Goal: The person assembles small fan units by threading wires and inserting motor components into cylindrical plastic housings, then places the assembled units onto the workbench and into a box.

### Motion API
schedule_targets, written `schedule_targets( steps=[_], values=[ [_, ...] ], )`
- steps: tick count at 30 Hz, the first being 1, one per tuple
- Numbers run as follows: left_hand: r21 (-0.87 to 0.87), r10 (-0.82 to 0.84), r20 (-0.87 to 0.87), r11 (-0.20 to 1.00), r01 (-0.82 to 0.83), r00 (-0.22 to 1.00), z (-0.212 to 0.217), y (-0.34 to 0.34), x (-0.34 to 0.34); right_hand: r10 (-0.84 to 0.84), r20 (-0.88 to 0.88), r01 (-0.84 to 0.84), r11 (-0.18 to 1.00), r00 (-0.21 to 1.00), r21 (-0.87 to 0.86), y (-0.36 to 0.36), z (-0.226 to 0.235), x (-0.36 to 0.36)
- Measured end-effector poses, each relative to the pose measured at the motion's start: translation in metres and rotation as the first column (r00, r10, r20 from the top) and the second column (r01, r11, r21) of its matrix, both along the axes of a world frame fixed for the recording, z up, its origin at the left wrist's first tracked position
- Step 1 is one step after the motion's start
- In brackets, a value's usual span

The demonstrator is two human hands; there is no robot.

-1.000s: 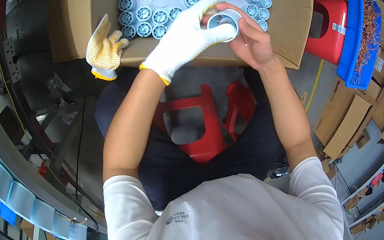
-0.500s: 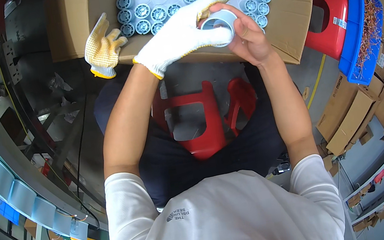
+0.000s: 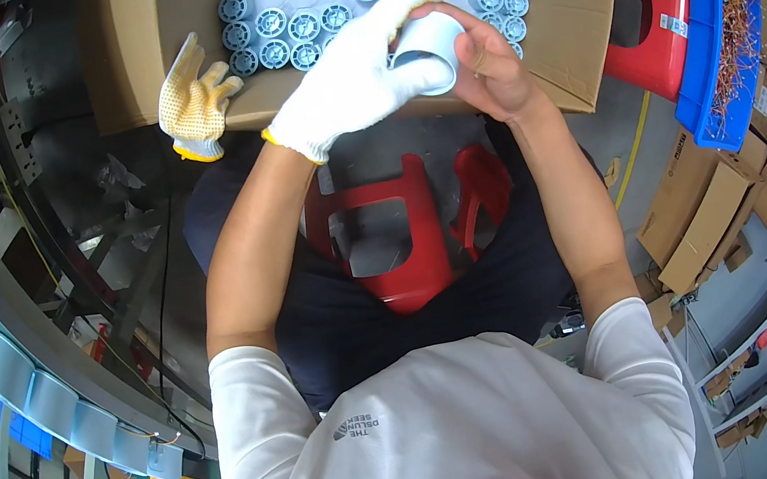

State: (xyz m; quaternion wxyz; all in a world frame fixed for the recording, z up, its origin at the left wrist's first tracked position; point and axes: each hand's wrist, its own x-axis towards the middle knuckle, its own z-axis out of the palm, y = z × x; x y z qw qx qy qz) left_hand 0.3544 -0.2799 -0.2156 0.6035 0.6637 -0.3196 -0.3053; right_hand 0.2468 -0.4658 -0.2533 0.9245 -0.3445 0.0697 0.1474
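My left hand (image 3: pixel 342 82) wears a white knitted glove with yellow trim. Its thumb reaches into the open end of a pale blue plastic cup-shaped cylinder (image 3: pixel 436 34), while the gloved fingers pass behind it. On the other side, my bare right hand (image 3: pixel 501 78) grips the same cylinder, thumb against its wall. The piece is tilted, its opening toward the lower left. Just beyond my hands, a cardboard box (image 3: pixel 124 54) holds several upright pale blue round parts (image 3: pixel 303 27) with spoked ends, standing on a white sheet. A second glove (image 3: pixel 196 100), white with yellow dots, hangs over the box's near left edge.
A red stool (image 3: pixel 650 12) and a blue bin (image 3: pixel 714 62) of copper-coloured wire pieces stand to the right. Another red stool (image 3: pixel 416 280) is between my legs. Flattened cartons (image 3: pixel 700 222) lie at the right; a conveyor-like line (image 3: pixel 56 406) curves along the left.
The cylinder has turned in my hands, so more of its outer wall shows and less of its inside. The whole view has shifted slightly.
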Motion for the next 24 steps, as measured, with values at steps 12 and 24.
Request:
schedule_targets(
  steps=[12, 24],
  values=[
    [0.066, -0.057, -0.306, 0.995, 0.081, 0.95, -0.007, 0.003, 0.012, -0.026, -0.019, 0.026, 0.999, 0.999, -0.032, 0.01, 0.003, 0.005],
    [-0.254, -0.149, -0.739, 0.965, -0.068, 0.657, -0.022, 0.004, 0.014, -0.014, 0.06, -0.002, 0.963, 0.998, 0.268, 0.005, -0.004, 0.01]
  ],
)
